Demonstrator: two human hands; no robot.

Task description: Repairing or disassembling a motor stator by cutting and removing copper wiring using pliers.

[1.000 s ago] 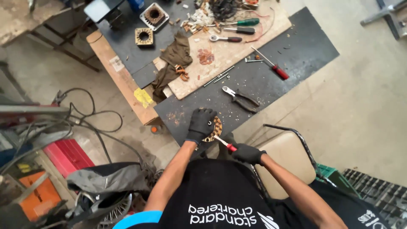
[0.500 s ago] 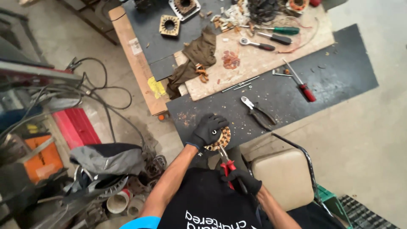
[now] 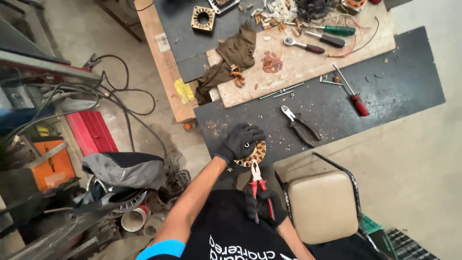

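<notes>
My left hand [image 3: 240,140], in a black glove, presses down on a round motor stator with copper windings [image 3: 256,155] at the near edge of the dark workbench mat [image 3: 337,103]. My right hand [image 3: 263,207], also gloved, grips red-handled pliers [image 3: 259,185] whose jaws reach up to the stator's copper coil. Both hands are close to my body, just above my black shirt.
Black pliers [image 3: 299,125], a red-handled screwdriver [image 3: 353,94], a ratchet [image 3: 302,45], green screwdrivers [image 3: 337,31], an olive rag [image 3: 230,60] and square stator cores [image 3: 202,18] lie on the bench. A beige stool [image 3: 323,204] stands at right. Cables, a red box [image 3: 91,132] and clutter fill the left floor.
The view has shifted so the bench sits higher and further right. My right hand with the pliers has dropped closer to my body; the left hand stays on the stator.
</notes>
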